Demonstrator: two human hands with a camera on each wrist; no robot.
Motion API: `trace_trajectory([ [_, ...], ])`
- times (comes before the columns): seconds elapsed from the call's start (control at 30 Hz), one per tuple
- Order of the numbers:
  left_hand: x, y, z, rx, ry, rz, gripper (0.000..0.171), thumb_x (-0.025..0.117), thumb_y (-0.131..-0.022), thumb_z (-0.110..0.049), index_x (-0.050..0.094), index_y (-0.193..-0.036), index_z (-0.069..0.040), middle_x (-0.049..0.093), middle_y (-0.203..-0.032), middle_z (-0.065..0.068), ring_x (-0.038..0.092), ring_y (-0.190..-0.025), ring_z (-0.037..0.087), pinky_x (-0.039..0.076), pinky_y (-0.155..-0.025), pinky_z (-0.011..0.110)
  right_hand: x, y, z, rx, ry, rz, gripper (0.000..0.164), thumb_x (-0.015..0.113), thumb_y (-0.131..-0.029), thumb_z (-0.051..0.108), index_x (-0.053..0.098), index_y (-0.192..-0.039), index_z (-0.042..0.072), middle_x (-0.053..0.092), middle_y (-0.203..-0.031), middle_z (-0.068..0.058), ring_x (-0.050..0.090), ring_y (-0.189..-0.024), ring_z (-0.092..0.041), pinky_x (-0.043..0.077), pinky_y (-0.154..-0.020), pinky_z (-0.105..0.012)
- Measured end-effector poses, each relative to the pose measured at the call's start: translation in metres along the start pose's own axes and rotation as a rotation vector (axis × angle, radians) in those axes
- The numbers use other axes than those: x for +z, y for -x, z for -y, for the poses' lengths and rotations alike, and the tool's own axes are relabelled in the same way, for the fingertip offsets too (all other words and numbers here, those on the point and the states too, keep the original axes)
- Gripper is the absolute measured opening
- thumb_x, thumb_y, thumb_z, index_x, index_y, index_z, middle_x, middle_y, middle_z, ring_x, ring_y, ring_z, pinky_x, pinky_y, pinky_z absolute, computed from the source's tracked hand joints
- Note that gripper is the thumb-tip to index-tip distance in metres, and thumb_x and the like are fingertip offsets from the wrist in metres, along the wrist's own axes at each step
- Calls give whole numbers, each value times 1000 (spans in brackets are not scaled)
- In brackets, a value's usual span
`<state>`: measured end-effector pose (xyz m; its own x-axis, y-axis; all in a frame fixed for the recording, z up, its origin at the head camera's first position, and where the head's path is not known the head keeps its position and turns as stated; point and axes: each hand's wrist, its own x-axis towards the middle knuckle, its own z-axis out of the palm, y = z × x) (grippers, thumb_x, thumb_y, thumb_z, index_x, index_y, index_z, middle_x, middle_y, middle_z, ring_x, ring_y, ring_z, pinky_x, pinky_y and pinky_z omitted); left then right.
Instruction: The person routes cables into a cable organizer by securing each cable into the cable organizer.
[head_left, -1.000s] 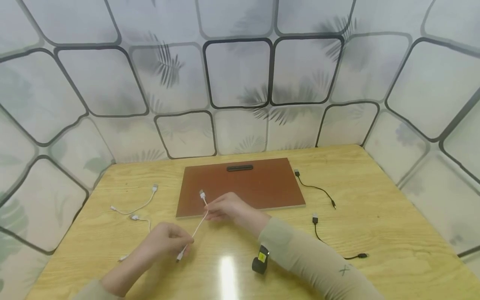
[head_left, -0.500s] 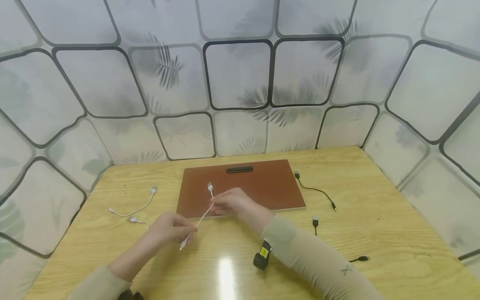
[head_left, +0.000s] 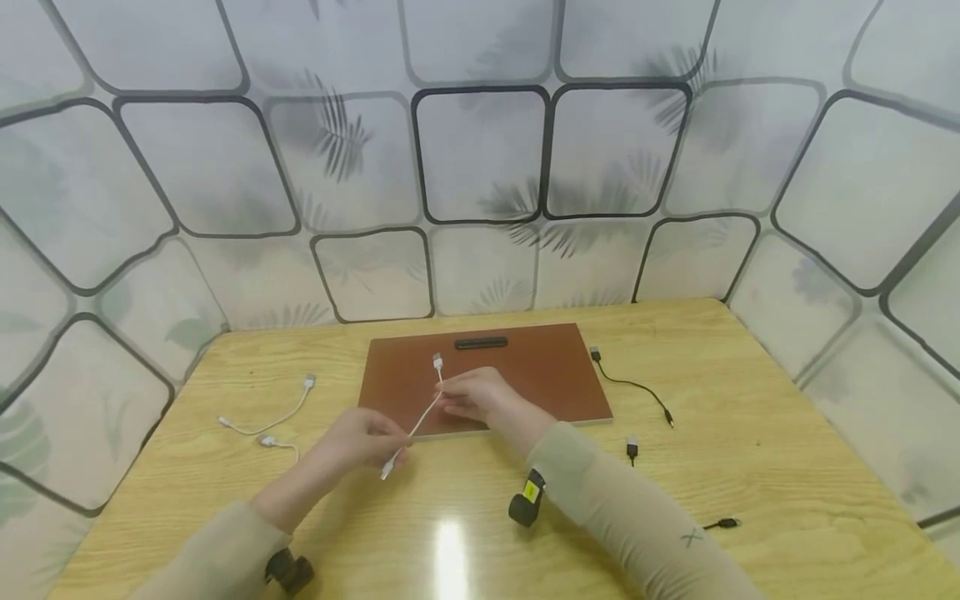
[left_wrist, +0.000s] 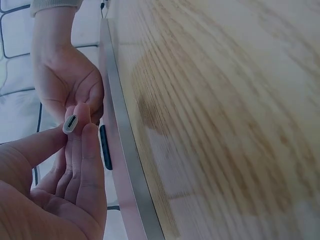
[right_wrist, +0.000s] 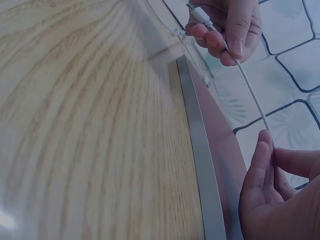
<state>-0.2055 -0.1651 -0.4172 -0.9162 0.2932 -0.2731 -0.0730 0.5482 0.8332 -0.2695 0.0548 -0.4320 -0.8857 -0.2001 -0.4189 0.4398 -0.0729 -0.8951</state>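
Patterned fabric (head_left: 480, 154) behind a wooden table (head_left: 390, 550), white cable (head_left: 426, 414) held aloft

Slanting above the table's middle, the white cable spans two hands. The nearer left hand (head_left: 363, 437) pinches it beside its small plug (head_left: 388, 469); the farther right hand (head_left: 478, 395) pinches it below its USB plug (head_left: 438, 361), over a brown board (head_left: 547, 367). Other white cables (head_left: 279, 422) lie left, black cables (head_left: 636, 384) right.

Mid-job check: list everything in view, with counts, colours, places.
Held cable: one, white, centre
Loose cables: two, white, left, one partly hidden
Board: one, brown, centre back
Bar: one, black, on board
Far-right cable: one, black, right of board
Near-right cable ends: two, black, rest hidden
Table: one, yellow wood, under board
Backdrop: one, pale patterned, behind table
Wrist cameras: two, black, foreground
Sleeves: two, beige, foreground
Left hand: one, pinching held cable's near part
Right hand: one, pinching its far part
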Motion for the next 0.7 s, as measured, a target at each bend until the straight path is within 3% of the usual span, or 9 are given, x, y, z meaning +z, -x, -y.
trace_trajectory([
  [0.23,1,-10,-4,6,14,-10,19,72,-100,-14,80,-100,4,80,-82,7,74,-79,13,68,-81,34,-5,-5,4,-22,-18,-11,26,69,-100,-1,71,-123,-14,82,-90,-11,74,-69,-8,67,-77,-24],
  [0.5,2,-22,-5,-39,64,-25,18,72,-100,-10,79,-103,6,80,-80,5,73,-73,11,66,-76,27,-8,-10,8,-45,-24,-29,26,68,-101,0,71,-123,-14,81,-103,-19,73,-71,-8,66,-77,-23],
  [0.7,1,-29,-6,-29,41,-18,18,72,-100,-11,79,-102,5,81,-80,6,72,-72,10,65,-73,25,-10,-13,8,-49,-49,-57,27,68,-101,-1,70,-124,-15,81,-92,-11,72,-70,-8,65,-75,-22],
])
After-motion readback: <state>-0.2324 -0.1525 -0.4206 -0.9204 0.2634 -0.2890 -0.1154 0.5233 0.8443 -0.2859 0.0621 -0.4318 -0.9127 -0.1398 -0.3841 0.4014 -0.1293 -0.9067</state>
